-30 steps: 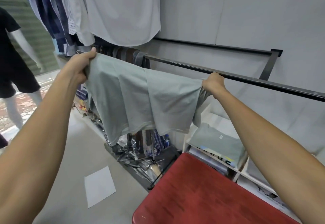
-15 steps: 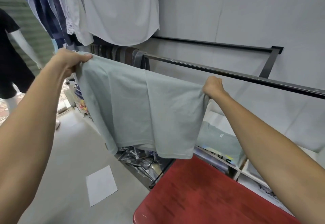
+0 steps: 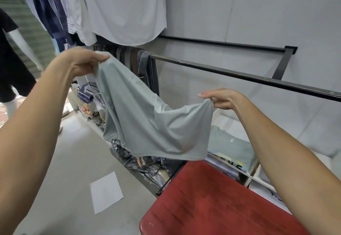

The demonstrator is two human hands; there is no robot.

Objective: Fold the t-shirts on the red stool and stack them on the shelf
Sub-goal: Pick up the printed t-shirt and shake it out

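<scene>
- The left hand [image 3: 79, 63] pinches one top corner of a pale grey-green, soft knit t-shirt [image 3: 155, 122], thumb and fingers curled onto the fabric edge.
- The right hand [image 3: 224, 99] pinches the opposite top corner, its fingertips closed on the cloth and the index finger stretched out along the top.
- The t-shirt hangs in the air between the two hands, folded lengthwise, its lower hem just above the far edge of the red, worn-topped stool [image 3: 217, 201] without touching it.
- Compared with half a second ago, the hands are closer together: the top edge, then stretched almost straight, now sags in a deep curve between them.
- The right hand sits lower in view than before and its fingers have loosened from a tight fist to a fingertip pinch.
- The left hand has moved inward, toward the middle of the view.
- A second folded grey-green t-shirt [image 3: 230, 146] lies on top of the white low shelf unit [image 3: 258, 177], behind the stool, as before.
- A black metal clothes rail [image 3: 239, 74] runs along the grey wall behind the hands; light shirts [image 3: 125, 9] hang above on the left.
- A white sheet of paper [image 3: 106, 192] lies on the grey floor.
</scene>
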